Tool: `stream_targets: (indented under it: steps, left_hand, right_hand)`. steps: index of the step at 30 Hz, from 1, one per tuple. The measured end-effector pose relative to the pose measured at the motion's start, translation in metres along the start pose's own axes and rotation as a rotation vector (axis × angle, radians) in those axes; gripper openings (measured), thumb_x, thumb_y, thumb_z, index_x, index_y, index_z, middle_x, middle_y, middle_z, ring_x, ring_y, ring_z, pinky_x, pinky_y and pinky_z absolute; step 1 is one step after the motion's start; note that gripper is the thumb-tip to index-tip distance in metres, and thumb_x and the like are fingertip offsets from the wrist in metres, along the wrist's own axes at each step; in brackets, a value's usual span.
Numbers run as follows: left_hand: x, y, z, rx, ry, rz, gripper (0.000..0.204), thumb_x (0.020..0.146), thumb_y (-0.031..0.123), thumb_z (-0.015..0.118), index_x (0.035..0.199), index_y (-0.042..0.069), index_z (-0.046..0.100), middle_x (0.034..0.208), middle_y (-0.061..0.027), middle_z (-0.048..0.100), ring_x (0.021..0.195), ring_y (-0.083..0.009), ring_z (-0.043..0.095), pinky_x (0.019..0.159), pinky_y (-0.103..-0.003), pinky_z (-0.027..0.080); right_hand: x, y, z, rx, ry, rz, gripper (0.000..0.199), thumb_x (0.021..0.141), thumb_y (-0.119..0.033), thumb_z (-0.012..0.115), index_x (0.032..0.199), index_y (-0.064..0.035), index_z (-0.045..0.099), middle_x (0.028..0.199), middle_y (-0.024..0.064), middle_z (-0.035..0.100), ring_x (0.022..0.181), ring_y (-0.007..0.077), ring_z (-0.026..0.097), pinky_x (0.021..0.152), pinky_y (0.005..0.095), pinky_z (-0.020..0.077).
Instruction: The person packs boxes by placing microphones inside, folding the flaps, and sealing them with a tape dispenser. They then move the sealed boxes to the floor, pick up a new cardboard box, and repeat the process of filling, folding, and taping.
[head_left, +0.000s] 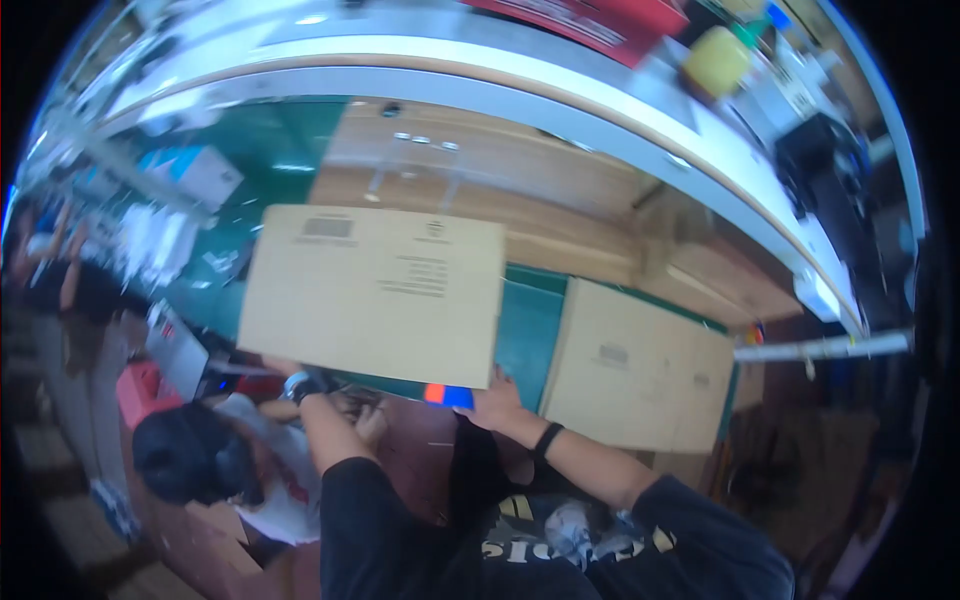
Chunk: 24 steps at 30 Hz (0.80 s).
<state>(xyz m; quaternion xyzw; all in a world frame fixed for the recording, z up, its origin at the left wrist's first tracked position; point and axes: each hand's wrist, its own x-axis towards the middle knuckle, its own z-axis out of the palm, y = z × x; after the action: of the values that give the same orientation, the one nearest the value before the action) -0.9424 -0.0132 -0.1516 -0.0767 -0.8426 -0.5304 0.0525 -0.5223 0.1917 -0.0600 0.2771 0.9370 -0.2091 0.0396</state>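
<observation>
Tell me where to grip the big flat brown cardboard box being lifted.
Grip the big flat brown cardboard box at its two near bottom corners, from underneath, as the left hand and right hand do: its panel is broad and smooth, without handles.

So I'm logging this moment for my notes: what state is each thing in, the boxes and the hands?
Large cardboard box: closed, held up by both hands.
Second cardboard box: closed, resting to the right, untouched.
Left hand: mostly hidden under the large box's lower left edge.
Right hand: gripping its lower right corner.
</observation>
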Motion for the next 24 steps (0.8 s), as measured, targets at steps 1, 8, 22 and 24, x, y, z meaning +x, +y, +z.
stream_targets:
  steps: [1, 8, 22, 24]
  left_hand:
    - [-0.015, 0.002, 0.003, 0.261, -0.051, 0.027, 0.031, 0.091, 0.014, 0.062, 0.116, -0.004, 0.065, 0.116, -0.0166, 0.069, 0.102, -0.0295, 0.067, 0.089, -0.041, 0.054]
    - [-0.080, 0.109, 0.015, 0.311, 0.483, 0.162, 0.025, 0.087, 0.022, 0.072, 0.099, 0.000, 0.071, 0.095, -0.0170, 0.072, 0.081, -0.0299, 0.067, 0.075, -0.040, 0.052]
    - [-0.317, 0.429, 0.050, 0.358, -0.636, 0.594, 0.031, 0.085, 0.017, 0.072, 0.075, -0.007, 0.054, 0.067, -0.0263, 0.051, 0.062, -0.0441, 0.045, 0.056, -0.047, 0.038]
    - [-0.354, 0.439, 0.076, 0.371, -0.742, 0.654, 0.033, 0.084, 0.020, 0.072, 0.075, -0.006, 0.055, 0.070, -0.0279, 0.054, 0.069, -0.0475, 0.052, 0.058, -0.049, 0.040]
  right_hand:
    - [-0.003, 0.004, -0.001, 0.031, -0.043, 0.047, 0.069, 0.076, -0.051, 0.070, 0.132, -0.0136, 0.057, 0.136, 0.0323, 0.042, 0.110, 0.0469, 0.056, 0.094, 0.0513, 0.0484]
    - [0.005, 0.050, -0.116, 0.113, 0.039, 0.112, 0.055, 0.077, -0.048, 0.069, 0.116, -0.0099, 0.066, 0.097, 0.0230, 0.065, 0.085, 0.0404, 0.066, 0.080, 0.0477, 0.0534]
    - [-0.296, 0.275, -0.323, 0.303, -0.159, 0.629, 0.040, 0.071, -0.038, 0.074, 0.089, -0.0023, 0.071, 0.075, 0.0187, 0.065, 0.072, 0.0316, 0.063, 0.071, 0.0373, 0.0473]
    - [-0.343, 0.320, -0.322, 0.365, -0.166, 0.630, 0.043, 0.072, -0.038, 0.074, 0.087, 0.0018, 0.070, 0.075, 0.0231, 0.064, 0.072, 0.0342, 0.064, 0.070, 0.0382, 0.0477]
